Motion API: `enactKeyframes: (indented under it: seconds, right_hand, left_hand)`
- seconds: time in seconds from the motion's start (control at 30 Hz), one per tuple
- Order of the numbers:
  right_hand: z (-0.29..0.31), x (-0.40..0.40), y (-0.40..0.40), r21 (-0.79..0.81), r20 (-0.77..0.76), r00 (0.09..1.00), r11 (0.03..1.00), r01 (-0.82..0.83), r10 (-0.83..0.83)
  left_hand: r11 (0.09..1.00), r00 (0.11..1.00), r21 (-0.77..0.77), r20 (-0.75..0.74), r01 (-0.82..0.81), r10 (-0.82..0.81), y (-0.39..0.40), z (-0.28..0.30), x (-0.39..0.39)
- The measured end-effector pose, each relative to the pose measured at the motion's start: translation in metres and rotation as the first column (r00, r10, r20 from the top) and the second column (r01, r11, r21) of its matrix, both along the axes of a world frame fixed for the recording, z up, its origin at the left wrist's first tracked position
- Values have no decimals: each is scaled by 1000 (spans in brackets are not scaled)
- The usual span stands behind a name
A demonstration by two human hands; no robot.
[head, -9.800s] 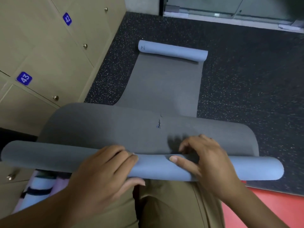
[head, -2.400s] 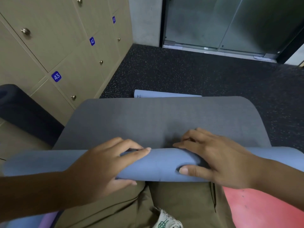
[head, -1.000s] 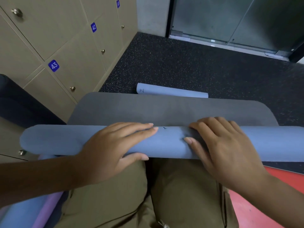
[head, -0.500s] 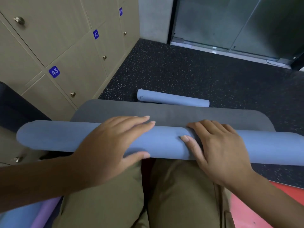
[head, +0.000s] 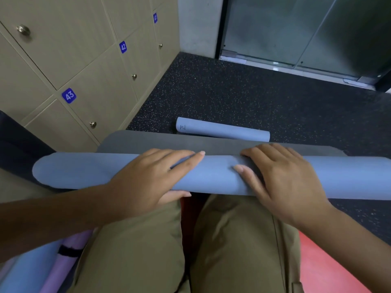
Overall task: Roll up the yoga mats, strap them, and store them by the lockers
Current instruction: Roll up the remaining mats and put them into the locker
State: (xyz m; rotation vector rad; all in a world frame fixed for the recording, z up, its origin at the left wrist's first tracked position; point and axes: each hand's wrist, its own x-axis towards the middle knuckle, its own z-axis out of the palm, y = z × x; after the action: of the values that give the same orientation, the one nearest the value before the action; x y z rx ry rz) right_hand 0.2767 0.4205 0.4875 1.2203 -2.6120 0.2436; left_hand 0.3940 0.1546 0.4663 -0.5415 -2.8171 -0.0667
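A blue-grey yoga mat roll (head: 84,172) lies across my knees, reaching from the left side past the right edge of the view. My left hand (head: 152,178) lies over its middle, fingers across the top and thumb under the near side. My right hand (head: 283,176) wraps it just to the right, fingers curled over the far side and thumb on the near face. A short dark grey strip of flat mat (head: 148,142) shows beyond the roll. The mat's far end (head: 222,131) is curled into a small tube on the floor.
Beige lockers (head: 84,60) numbered 41 to 43 line the left wall. Rolled purple and blue mats (head: 63,265), one with a black strap, lie by my left knee. A red mat (head: 328,267) lies under my right knee. Glass doors (head: 296,28) stand behind the dark speckled floor (head: 232,98).
The roll has grown thicker and moved away from me over the flat mat. Much less flat mat shows now, and the curled far end is closer to the roll.
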Motion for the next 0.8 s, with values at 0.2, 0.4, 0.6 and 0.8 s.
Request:
enactKeyframes:
  seconds: [0.2,0.4,0.6,0.8]
  right_hand:
    - [-10,5,8,19,-109,994,1000,-6,8]
    - [-17,-11,5,-21,-60,997,999,-48,47]
    - [-3,-39,-14,69,36,999,998,-13,10]
    - [9,-70,-27,194,214,977,980,-47,4]
  left_hand:
    - [971,916,201,400,-129,38,-20,12,-26]
    - [978,954,147,282,-148,102,-12,9,-22]
    - [991,989,43,-81,-123,126,11,-1,-10]
    - [964,975,-150,-54,-221,216,12,-4,-27]
